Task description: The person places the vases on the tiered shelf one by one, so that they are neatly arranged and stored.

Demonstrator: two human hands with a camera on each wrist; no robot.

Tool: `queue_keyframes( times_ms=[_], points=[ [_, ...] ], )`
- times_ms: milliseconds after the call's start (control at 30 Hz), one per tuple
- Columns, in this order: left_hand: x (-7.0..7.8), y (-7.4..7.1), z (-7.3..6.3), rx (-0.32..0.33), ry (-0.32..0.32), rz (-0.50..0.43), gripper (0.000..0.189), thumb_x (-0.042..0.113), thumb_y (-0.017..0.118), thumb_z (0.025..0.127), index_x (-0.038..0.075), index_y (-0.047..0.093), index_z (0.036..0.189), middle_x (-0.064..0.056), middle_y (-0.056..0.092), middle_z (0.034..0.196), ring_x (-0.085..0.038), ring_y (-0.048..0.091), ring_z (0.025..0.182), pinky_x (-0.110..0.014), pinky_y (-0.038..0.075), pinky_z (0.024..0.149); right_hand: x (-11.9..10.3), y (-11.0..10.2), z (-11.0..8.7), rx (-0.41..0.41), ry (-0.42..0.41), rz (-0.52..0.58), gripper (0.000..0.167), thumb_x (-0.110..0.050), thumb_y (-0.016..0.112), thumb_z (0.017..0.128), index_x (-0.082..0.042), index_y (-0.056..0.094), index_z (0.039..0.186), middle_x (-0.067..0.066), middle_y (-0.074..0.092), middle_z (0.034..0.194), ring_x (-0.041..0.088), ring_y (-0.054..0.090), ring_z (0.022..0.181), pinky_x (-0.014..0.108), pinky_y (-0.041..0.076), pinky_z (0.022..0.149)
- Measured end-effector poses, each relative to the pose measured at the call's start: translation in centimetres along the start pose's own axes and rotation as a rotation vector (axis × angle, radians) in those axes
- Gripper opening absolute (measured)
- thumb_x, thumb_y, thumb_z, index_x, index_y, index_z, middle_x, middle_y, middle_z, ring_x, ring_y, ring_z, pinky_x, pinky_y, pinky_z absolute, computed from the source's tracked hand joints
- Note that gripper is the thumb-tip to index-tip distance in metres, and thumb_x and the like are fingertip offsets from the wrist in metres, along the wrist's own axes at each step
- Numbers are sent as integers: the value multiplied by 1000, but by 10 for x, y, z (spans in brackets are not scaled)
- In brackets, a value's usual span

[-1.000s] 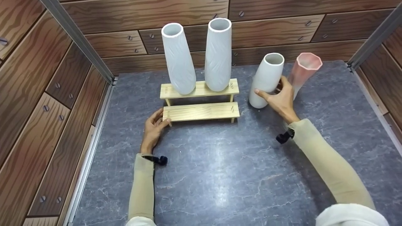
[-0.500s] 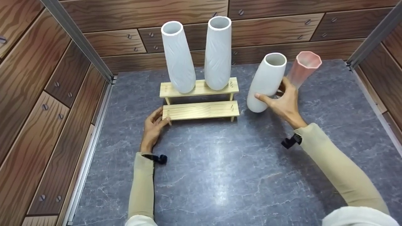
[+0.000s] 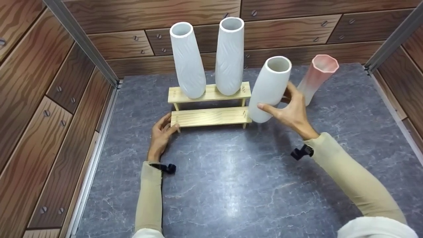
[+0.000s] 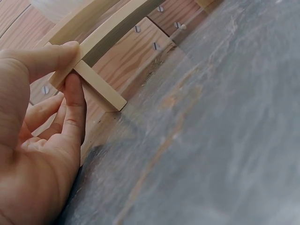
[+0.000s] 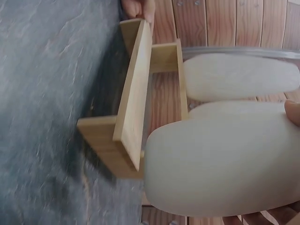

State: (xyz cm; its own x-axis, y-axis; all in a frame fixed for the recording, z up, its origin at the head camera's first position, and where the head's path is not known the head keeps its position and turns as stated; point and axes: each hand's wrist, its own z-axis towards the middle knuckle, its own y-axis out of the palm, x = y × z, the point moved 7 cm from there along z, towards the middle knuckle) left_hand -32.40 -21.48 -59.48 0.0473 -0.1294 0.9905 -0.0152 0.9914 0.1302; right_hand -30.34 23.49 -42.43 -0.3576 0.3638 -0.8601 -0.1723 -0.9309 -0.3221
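Observation:
My right hand (image 3: 292, 110) grips a smooth white vase (image 3: 271, 87) around its lower side, thumb in front and the other fingers mostly hidden behind. The vase leans a little, its base beside the right end of the lower step of a two-step wooden stand (image 3: 211, 117). In the right wrist view, the vase (image 5: 220, 164) hangs in the air near that step. My left hand (image 3: 161, 135) pinches the step's left end; the left wrist view has the thumb above the board (image 4: 110, 35) and a finger beneath. Two textured white vases (image 3: 189, 62) (image 3: 230, 59) stand on the upper step.
A pink-and-white vase (image 3: 319, 77) with a faceted rim stands behind and right of my right hand. Wood-patterned walls (image 3: 290, 31) close off the back and sides of the dark marbled table (image 3: 211, 185).
My right hand has lifted the smooth white vase off the table and carried it left and slightly nearer, up to the stand. My left hand has stayed on the stand.

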Motion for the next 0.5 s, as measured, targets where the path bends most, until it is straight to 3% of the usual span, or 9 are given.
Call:
queue_keyframes(
  times_ms=[200,500],
  points=[
    [1,-5,-6,29,0,-4,69,-2,78,96,-5,46,157,-26,54,151,-24,62,127,-23,57,97,-17,23,3,-47,-64,49,77,-15,103,68,-7,68,136,5,76,118,18,73,101,29,62,85],
    [-2,0,0,10,-9,-10,68,-2,77,96,-4,48,157,-26,54,151,-22,63,124,-23,56,100,-36,51,6,-70,-132,69,77,-14,103,64,-5,70,133,10,78,116,15,74,97,28,64,80]
  ],
)
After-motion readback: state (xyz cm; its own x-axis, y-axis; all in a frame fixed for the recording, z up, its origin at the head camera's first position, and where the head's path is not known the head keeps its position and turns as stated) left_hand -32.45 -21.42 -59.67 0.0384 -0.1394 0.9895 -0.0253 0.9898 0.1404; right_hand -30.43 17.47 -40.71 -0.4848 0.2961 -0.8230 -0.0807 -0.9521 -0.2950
